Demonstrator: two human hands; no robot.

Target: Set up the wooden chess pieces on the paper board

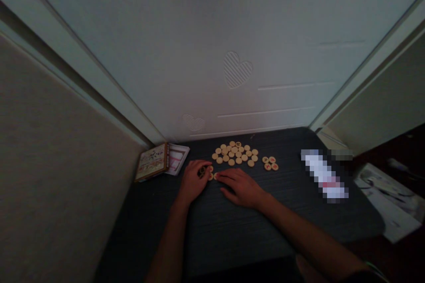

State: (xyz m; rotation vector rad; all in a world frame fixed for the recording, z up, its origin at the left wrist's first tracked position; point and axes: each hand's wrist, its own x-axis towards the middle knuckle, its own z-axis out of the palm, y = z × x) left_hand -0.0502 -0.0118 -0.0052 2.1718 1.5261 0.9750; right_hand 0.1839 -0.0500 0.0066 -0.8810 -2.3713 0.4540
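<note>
Both of my hands rest on a dark table. My left hand curls its fingers around a few round wooden game discs near the table's middle. Beside it, my right hand lies palm down, its fingertips touching a disc next to the left hand. Just beyond the hands lies a loose pile of several pale wooden discs, most face down. A small group of discs with red marks sits apart to the right of the pile.
A square game box and its lid lie at the table's back left. A long blurred-out object lies at the right. A pale wall with heart shapes rises behind. Papers lie off the table's right edge.
</note>
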